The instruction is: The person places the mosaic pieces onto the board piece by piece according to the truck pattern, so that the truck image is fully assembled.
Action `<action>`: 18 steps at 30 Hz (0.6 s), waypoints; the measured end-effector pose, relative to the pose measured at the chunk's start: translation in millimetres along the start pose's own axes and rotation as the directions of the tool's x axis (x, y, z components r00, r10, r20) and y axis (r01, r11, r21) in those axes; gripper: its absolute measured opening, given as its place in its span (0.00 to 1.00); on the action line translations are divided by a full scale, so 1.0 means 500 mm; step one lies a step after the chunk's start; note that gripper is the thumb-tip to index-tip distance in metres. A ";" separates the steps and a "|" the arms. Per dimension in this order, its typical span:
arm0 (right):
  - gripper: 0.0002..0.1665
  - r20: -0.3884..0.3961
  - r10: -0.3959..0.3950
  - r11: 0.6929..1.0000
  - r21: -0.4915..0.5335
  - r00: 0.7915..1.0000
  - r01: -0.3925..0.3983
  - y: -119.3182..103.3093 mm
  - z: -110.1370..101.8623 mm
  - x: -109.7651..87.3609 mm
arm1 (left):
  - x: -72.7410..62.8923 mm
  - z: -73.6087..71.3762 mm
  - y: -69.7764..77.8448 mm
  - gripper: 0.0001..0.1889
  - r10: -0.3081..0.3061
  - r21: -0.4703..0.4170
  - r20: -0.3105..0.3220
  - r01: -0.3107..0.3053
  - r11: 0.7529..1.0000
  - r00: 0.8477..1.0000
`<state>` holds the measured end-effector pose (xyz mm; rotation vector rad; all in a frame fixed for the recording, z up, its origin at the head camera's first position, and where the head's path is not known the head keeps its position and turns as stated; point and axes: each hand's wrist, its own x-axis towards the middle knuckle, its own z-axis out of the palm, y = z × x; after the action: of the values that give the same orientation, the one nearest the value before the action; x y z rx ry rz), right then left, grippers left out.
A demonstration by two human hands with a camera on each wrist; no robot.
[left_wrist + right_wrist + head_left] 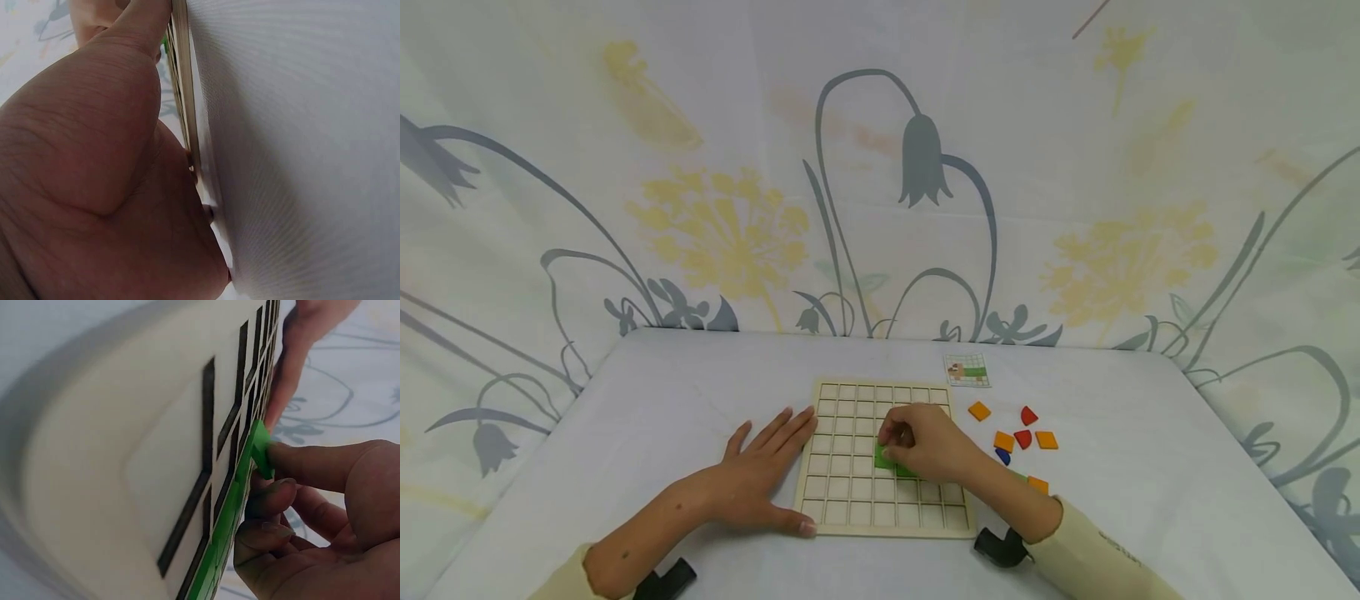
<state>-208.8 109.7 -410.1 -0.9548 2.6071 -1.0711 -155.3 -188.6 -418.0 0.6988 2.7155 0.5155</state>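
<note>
A pale wooden grid board [887,530] lies on the white table. My left hand [748,483] rests flat at its left side, fingers spread, fingertips on the left edge and thumb at the near left corner. Over the middle of the board, my right hand [928,442] pinches a green tile [260,449] between thumb and fingers. In the right wrist view that tile stands tilted against the grid. A row of green tiles [226,512] sits in the cells beside it; in the head view the right hand hides most of this row.
Right of the board lie several orange squares [1047,440], red quarter-round pieces [1028,415] and a blue piece [1003,456]. A small card with a coloured grid picture [967,371] lies beyond the board's far right corner. A flower-printed cloth [872,250] hangs behind the table.
</note>
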 end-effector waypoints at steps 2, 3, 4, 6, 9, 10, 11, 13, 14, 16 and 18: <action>0.05 0.002 -0.007 1.000 -0.015 1.000 0.007 0.000 0.002 -0.002 | -0.001 0.000 0.000 0.70 -0.002 -0.001 -0.001 0.002 1.000 1.000; 0.05 -0.003 -0.010 1.000 -0.022 1.000 0.010 0.001 0.003 -0.005 | -0.001 0.000 0.000 0.70 -0.003 -0.001 -0.002 0.003 1.000 1.000; 0.05 -0.014 -0.014 1.000 -0.027 1.000 0.014 0.002 0.004 -0.008 | -0.001 0.001 0.000 0.70 -0.003 -0.001 -0.002 0.003 1.000 1.000; 0.05 -0.048 -0.016 0.999 -0.044 0.999 0.014 0.004 0.003 -0.018 | 0.000 0.002 0.000 0.70 -0.003 -0.002 -0.002 0.003 1.000 1.000; 0.06 -0.111 -0.030 0.999 -0.029 0.993 0.027 0.007 -0.007 -0.040 | 0.001 0.003 -0.001 0.70 -0.001 0.003 -0.003 0.001 1.000 1.000; 0.07 -0.127 -0.031 0.999 -0.024 0.991 0.029 0.009 -0.012 -0.049 | 0.001 0.003 -0.001 0.70 -0.001 0.008 -0.005 0.001 1.000 1.000; 0.07 -0.139 -0.032 0.999 -0.018 0.990 0.030 0.012 -0.018 -0.058 | 0.002 0.003 -0.001 0.71 -0.002 0.011 -0.008 0.002 1.000 1.000; 0.08 -0.155 -0.032 0.999 -0.007 0.987 0.031 0.019 -0.032 -0.079 | 0.002 0.003 -0.001 0.71 -0.004 0.016 -0.012 0.004 1.000 1.000; 0.08 -0.162 -0.024 1.000 -0.003 0.987 0.024 0.024 -0.040 -0.089 | 0.002 0.004 -0.001 0.71 -0.005 0.019 -0.016 0.006 1.000 1.000; 0.08 -0.169 -0.007 1.000 -0.003 0.986 0.007 0.036 -0.055 -0.110 | 0.003 0.004 0.000 0.71 -0.014 0.027 -0.021 0.015 1.000 1.000; 0.09 -0.183 0.008 1.000 -0.006 0.983 -0.009 0.050 -0.071 -0.130 | 0.004 0.003 0.001 0.71 -0.017 0.037 -0.031 0.019 0.999 0.999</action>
<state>-183.7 183.7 -406.5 -0.8848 2.7590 -1.2016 -156.0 -186.8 -419.2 0.6806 2.7634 0.4765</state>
